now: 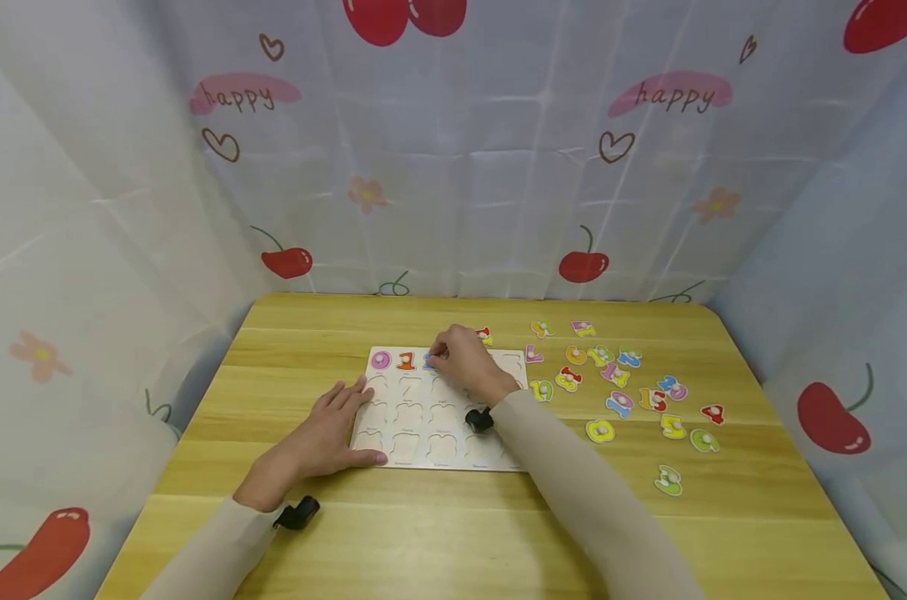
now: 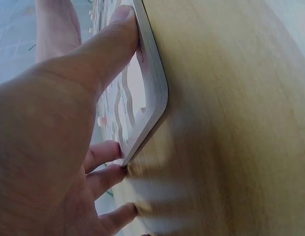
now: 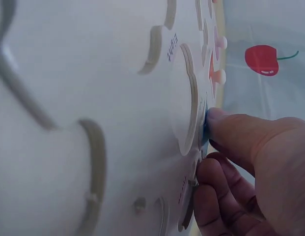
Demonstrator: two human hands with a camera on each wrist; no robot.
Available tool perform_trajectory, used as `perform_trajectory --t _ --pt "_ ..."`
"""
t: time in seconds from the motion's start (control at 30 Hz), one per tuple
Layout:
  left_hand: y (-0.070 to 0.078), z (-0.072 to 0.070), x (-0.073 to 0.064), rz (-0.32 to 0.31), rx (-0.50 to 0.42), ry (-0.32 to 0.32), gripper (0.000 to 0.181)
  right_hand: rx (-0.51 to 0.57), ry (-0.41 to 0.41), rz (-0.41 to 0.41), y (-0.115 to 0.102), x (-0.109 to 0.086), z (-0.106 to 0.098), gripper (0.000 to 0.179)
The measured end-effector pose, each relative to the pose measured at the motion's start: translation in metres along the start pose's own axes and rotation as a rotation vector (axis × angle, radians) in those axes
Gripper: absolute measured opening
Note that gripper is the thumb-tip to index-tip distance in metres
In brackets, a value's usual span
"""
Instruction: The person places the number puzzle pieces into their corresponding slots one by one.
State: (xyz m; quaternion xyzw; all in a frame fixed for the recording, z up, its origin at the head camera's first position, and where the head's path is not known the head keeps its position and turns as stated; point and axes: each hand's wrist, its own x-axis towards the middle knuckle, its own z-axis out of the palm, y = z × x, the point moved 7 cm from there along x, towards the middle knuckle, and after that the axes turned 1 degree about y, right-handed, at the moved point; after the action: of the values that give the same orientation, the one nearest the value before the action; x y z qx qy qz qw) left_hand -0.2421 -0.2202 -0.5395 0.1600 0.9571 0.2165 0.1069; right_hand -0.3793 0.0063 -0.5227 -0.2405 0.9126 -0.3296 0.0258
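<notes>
A white wooden number puzzle board (image 1: 425, 429) with shaped recesses lies on the table. A purple 0 (image 1: 381, 360) and an orange 1 (image 1: 406, 361) sit in its top row. Beside them, at the third place, my right hand (image 1: 468, 364) pinches a blue number piece (image 3: 205, 125) against the board; the fingers partly cover it. My left hand (image 1: 322, 437) rests at the board's left side with fingers spread. Its thumb (image 2: 113, 42) lies on the board's near edge, and the other fingers touch or lie beside the left edge.
Several loose colourful number pieces with knobs lie right of the board, among them a yellow 0 (image 1: 600, 431), a red 4 (image 1: 712, 414) and a green piece (image 1: 668, 480). A red and yellow piece (image 1: 484, 335) lies behind the board. Printed curtains (image 1: 453, 225) surround the wooden table (image 1: 393, 533).
</notes>
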Motion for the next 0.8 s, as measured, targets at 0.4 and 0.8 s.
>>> perform_trajectory --t 0.4,0.8 --pt "0.005 0.000 0.000 0.015 -0.006 0.005 0.120 -0.006 0.014 0.042 0.002 -0.002 0.002 0.011" --pt "0.003 0.000 0.000 0.007 0.013 0.004 0.119 0.021 0.023 0.039 0.003 -0.010 -0.002 0.014"
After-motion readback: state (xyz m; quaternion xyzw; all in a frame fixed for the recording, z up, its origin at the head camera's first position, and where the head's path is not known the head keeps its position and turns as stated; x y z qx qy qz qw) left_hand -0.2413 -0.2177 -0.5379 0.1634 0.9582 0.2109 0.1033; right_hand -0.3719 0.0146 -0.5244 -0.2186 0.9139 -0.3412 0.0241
